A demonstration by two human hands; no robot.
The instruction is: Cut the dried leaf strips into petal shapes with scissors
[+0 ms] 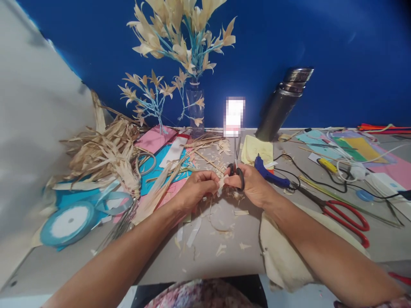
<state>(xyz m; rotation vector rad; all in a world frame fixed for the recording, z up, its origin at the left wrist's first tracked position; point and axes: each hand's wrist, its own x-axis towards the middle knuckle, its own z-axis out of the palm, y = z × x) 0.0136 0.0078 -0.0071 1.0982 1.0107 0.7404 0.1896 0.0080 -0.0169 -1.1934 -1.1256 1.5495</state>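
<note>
Over the middle of the table, my left hand (199, 188) pinches one side of a small pale piece of corn husk (222, 183). My right hand (252, 183) has black-handled scissors (236, 169) hooked on its fingers, blades pointing away from me toward the wall. Its thumb and fingertip also reach the husk piece, close to my left fingertips. Cut husk scraps (241, 212) lie on the table below and around both hands. A blue glue gun (271, 173) rests just right of my right hand.
A heap of dried husks (105, 145) and a blue ribbon roll (69, 222) lie left. Husk flowers in a clear bottle (195, 105) stand behind. A dark flask (279, 109) leans at the wall. Red-handled scissors (346, 216), cords and a cream cloth (285, 252) lie right.
</note>
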